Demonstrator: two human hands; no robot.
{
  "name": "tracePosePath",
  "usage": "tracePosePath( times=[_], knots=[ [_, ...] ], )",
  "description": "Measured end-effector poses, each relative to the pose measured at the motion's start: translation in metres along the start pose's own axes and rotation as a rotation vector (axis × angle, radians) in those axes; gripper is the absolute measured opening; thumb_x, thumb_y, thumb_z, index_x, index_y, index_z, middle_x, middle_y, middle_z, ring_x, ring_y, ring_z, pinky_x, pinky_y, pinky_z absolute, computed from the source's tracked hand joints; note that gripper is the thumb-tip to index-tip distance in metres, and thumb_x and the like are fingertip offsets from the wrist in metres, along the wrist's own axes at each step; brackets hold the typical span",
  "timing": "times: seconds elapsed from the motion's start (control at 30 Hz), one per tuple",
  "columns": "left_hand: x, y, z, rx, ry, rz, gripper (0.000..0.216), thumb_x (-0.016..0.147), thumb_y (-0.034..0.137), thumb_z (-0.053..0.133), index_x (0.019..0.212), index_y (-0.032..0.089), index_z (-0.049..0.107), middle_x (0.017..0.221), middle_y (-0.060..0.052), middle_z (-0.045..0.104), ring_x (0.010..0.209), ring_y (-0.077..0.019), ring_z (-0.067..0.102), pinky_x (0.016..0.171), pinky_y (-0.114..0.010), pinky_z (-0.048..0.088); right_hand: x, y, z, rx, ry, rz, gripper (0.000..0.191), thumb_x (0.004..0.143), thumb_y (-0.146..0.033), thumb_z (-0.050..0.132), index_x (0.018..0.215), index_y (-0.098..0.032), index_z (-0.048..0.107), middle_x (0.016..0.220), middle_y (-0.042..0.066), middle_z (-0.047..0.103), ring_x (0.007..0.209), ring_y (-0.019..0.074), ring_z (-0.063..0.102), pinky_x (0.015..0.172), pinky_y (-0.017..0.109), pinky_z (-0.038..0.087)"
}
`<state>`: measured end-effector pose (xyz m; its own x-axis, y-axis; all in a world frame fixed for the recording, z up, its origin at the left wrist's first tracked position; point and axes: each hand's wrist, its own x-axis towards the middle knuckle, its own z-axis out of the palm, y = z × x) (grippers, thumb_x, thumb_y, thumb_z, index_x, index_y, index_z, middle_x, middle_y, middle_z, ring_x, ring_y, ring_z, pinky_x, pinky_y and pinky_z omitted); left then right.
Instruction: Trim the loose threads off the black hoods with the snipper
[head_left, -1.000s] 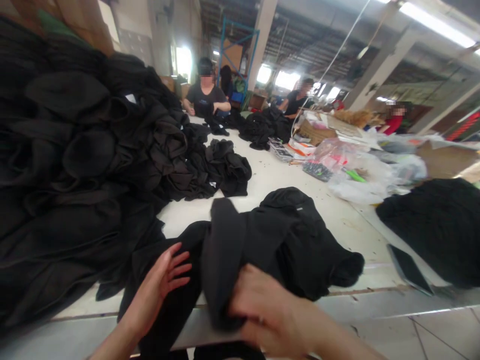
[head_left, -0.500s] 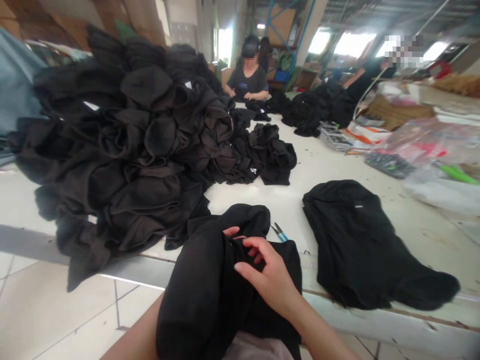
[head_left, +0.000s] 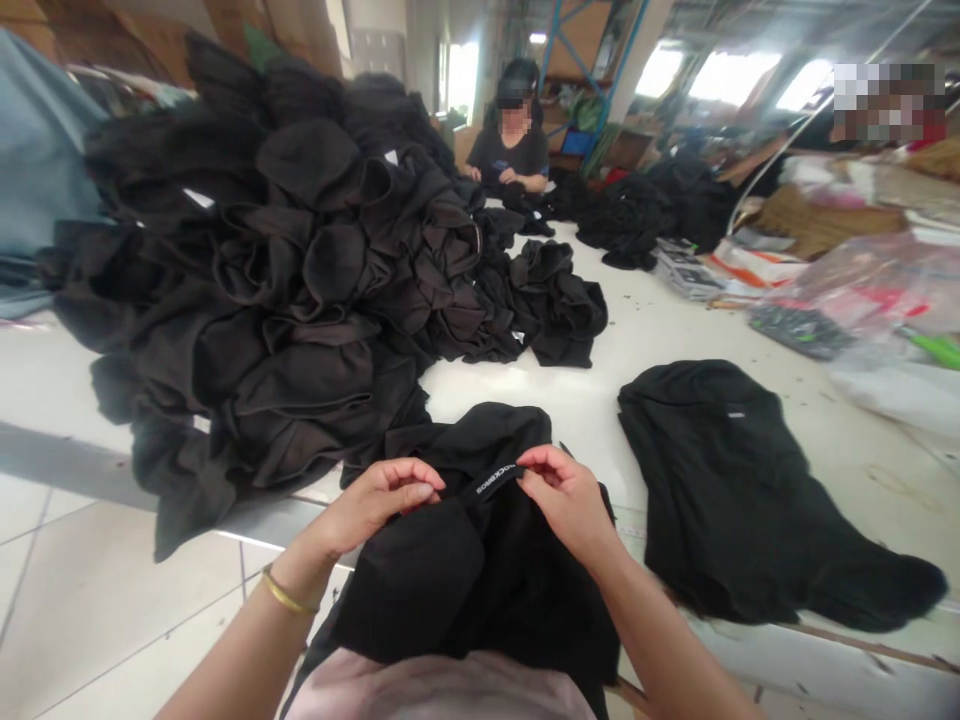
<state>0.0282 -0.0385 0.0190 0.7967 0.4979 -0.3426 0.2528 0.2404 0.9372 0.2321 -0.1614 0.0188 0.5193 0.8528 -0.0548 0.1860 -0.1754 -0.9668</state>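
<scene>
A black garment [head_left: 480, 580] lies over my lap and the near edge of the white table [head_left: 585, 400]. My left hand [head_left: 379, 500] pinches its fabric at the left of a black label strip with white lettering [head_left: 499, 480]. My right hand [head_left: 566, 495] pinches the strip's right end, holding it taut between both hands. A second black garment [head_left: 742, 490] lies flat on the table to the right, apart from my hands.
A tall heap of black garments [head_left: 300, 270] fills the table's left side, with a smaller bundle [head_left: 559, 310] behind. A person [head_left: 514, 145] sits at the far end. Plastic bags [head_left: 862, 290], papers and boxes crowd the right. Tiled floor [head_left: 97, 590] lies at lower left.
One garment was laid aside on the table to the right. My left hand has come up from beneath the cloth, and both hands now pinch the lettered strip.
</scene>
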Motion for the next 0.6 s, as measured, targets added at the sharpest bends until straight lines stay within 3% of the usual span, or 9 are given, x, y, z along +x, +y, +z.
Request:
tracePosePath(
  times=[0.13,0.2,0.3,0.37,0.5,0.6],
  knots=[
    [-0.002,0.002,0.008,-0.032,-0.082,0.065,0.042,0.071,0.039,0.063,0.107,0.019,0.055,0.094,-0.006,0.064,0.081,-0.0163,0.059,0.07,-0.027,0.045,0.004,0.01,0.006,-0.147,0.033,-0.087,0.009,0.074,-0.027,0.054,0.078,-0.019,0.057,0.063,-0.001,0.057,0.054,0.0132,0.05,0.051,0.025,0.04],
    [-0.003,0.002,0.011,-0.013,-0.104,0.058,0.048,0.067,0.034,0.067,0.111,0.02,0.053,0.086,-0.003,0.063,0.073,-0.0139,0.059,0.063,-0.024,0.044,0.003,0.009,0.006,-0.262,0.072,-0.176,0.011,0.076,-0.026,0.053,0.084,-0.019,0.058,0.073,0.002,0.06,0.062,0.0155,0.054,0.057,0.028,0.043],
    [-0.003,0.001,0.013,-0.054,-0.044,0.066,0.043,0.067,0.027,0.068,0.108,0.022,0.052,0.075,0.002,0.06,0.061,-0.0088,0.054,0.055,-0.019,0.041,-0.007,-0.003,0.006,-0.413,0.128,-0.367,0.015,0.077,-0.024,0.054,0.09,-0.021,0.059,0.093,0.006,0.06,0.078,0.0189,0.055,0.067,0.031,0.045],
    [-0.002,0.001,0.013,-0.094,-0.017,0.092,0.04,0.067,0.025,0.069,0.104,0.022,0.054,0.075,0.002,0.06,0.061,-0.0073,0.054,0.057,-0.018,0.041,-0.017,-0.014,0.008,-0.401,0.034,-0.407,0.01,0.079,-0.025,0.054,0.085,-0.021,0.06,0.09,0.005,0.06,0.077,0.0173,0.054,0.065,0.029,0.044],
    [0.0,0.004,0.016,-0.06,-0.009,0.116,0.039,0.065,0.027,0.071,0.1,0.022,0.056,0.071,0.003,0.059,0.06,-0.0082,0.055,0.057,-0.02,0.043,-0.031,-0.028,0.018,-0.242,-0.247,-0.219,0.014,0.079,-0.028,0.058,0.091,-0.02,0.061,0.073,-0.001,0.059,0.057,0.0101,0.05,0.051,0.021,0.041],
    [-0.002,0.01,0.021,0.11,0.048,0.236,0.041,0.063,0.037,0.071,0.1,0.026,0.06,0.082,-0.002,0.064,0.075,-0.0171,0.06,0.066,-0.028,0.049,-0.032,-0.041,0.024,-0.256,-0.295,-0.279,0.006,0.078,-0.021,0.058,0.079,-0.018,0.063,0.066,-0.003,0.059,0.057,0.0088,0.051,0.053,0.018,0.041]
  ],
)
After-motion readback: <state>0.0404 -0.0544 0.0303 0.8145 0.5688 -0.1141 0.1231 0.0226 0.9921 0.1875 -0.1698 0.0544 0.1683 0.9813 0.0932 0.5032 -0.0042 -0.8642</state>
